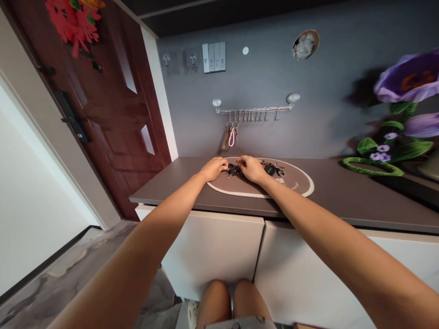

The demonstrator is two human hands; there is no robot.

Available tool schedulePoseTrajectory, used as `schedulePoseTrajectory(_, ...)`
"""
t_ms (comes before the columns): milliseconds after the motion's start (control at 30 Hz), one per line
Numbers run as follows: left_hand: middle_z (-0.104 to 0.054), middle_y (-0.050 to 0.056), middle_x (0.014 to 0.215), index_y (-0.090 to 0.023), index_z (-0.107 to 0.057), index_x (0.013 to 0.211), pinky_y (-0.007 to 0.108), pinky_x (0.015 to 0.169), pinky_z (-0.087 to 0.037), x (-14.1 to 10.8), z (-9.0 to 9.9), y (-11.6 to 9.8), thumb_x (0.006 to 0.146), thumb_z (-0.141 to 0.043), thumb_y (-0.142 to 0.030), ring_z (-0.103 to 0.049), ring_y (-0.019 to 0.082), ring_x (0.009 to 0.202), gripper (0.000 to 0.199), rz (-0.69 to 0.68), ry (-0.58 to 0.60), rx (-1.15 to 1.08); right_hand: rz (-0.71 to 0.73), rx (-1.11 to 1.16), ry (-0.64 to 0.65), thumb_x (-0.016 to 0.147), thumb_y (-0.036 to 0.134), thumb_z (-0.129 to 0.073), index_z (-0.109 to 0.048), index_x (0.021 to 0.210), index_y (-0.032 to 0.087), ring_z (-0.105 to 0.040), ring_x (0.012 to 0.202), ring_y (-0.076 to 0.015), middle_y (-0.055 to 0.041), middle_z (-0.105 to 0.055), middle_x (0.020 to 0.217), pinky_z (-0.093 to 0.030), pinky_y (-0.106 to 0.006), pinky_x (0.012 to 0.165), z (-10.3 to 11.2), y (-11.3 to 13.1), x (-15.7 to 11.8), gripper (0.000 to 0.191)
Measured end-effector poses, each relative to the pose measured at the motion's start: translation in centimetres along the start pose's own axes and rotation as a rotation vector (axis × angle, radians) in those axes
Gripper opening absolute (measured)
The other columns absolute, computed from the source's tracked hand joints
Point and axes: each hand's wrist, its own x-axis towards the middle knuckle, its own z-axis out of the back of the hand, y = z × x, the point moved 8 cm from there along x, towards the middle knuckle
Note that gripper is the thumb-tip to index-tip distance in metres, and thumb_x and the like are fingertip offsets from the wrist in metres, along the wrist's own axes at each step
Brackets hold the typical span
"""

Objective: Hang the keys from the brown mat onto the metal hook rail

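A bunch of dark keys (233, 171) lies between my two hands on an oval brown mat with a pale rim (226, 192). My left hand (213, 169) is closed at the left end of the bunch, its fingertips pinched on the keys. From the other side, my right hand (253, 169) curls its fingers over the same bunch; what exactly sits under them is partly hidden. Just right of my right hand lie more keys and a black key fob (270, 170) with green marking.
Above the mat, a clear hook rail (255, 109) on the grey wall carries keys with a pink strap (232, 136). Purple artificial flowers (380, 155) stand on the counter (338, 196) at right. A dark red door (113, 100) is at left, white cabinet doors (212, 246) below.
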Motion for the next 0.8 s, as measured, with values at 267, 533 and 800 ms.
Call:
schedulePoseTrajectory(267,-0.059,0.004,0.084,-0.017,-0.056,0.078,0.027,0.075,-0.038,-0.1,1.5,-0.5,0.082,-0.04,-0.022,-0.051,0.016,0.081,0.017,0.037,-0.096,0.019,-0.009,0.025,0.01,0.077,0.014,-0.05,-0.062,0.088,0.017,-0.057,0.086,-0.0174,-0.0074,-0.065,0.092,-0.039,-0.026,0.08,0.2,0.3,-0.2,0.017)
schedulePoseTrajectory(533,-0.06,0.002,0.072,-0.015,-0.051,0.075,0.023,0.065,-0.041,-0.4,2.0,0.4,0.082,-0.041,-0.021,-0.053,0.011,0.067,0.014,0.178,-0.202,-0.362,0.042,0.084,-0.03,0.076,0.017,-0.05,-0.062,0.09,0.017,-0.057,0.083,-0.0154,-0.006,-0.065,0.089,-0.04,-0.026,0.08,0.4,0.8,-0.1,0.018)
schedulePoseTrajectory(800,-0.058,0.001,0.066,-0.013,-0.043,0.08,0.021,0.056,-0.044,-0.2,1.0,1.4,0.084,-0.041,-0.018,-0.057,0.008,0.057,0.007,0.302,-0.225,-0.976,0.072,0.167,-0.023,0.077,0.024,-0.049,-0.062,0.089,0.017,-0.057,0.075,-0.0135,-0.0051,-0.065,0.086,-0.042,-0.026,0.074,0.6,1.5,-0.2,0.019)
